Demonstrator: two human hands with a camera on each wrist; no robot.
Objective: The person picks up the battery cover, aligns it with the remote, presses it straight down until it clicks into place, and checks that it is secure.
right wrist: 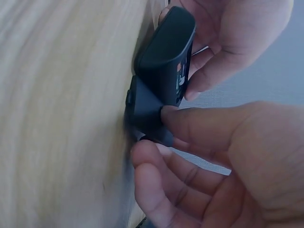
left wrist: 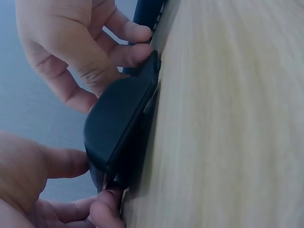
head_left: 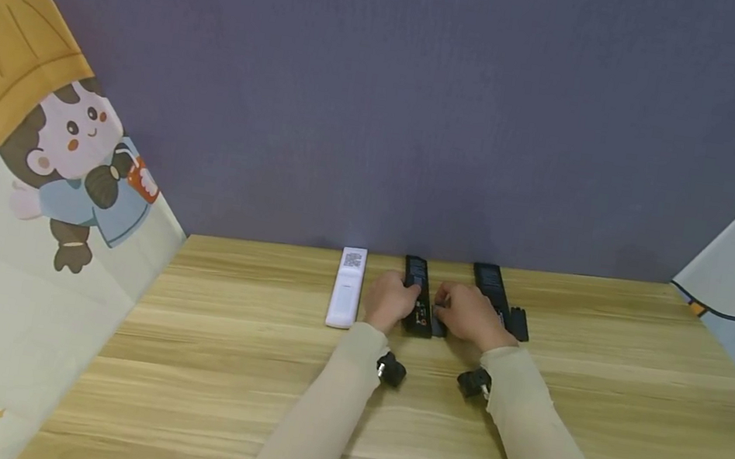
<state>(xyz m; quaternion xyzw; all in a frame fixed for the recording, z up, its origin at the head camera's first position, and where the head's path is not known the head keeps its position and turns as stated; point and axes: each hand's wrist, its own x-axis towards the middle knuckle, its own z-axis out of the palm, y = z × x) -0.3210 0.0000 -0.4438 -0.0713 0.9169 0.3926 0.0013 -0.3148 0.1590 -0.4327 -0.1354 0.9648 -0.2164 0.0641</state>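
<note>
My left hand point(head_left: 389, 301) grips a black remote control point(head_left: 423, 322) by its left side, thumb on top, and its battery compartment faces up uncovered. With thumb and fingers, my right hand point(head_left: 466, 312) pinches a small black battery cover point(head_left: 440, 329) right beside that remote. In the right wrist view the cover point(right wrist: 146, 107) stands tilted against the remote's side point(right wrist: 166, 45). The left wrist view shows the rounded end of the remote point(left wrist: 116, 126) near the tabletop; its compartment is hidden there.
A white remote point(head_left: 346, 289) lies face down to the left. Right of my hands is another black remote point(head_left: 490, 280), partly covered by my right hand, with a loose black cover point(head_left: 518, 324) beside it. Behind the wooden table point(head_left: 235, 368) rises a grey-blue panel point(head_left: 385, 106).
</note>
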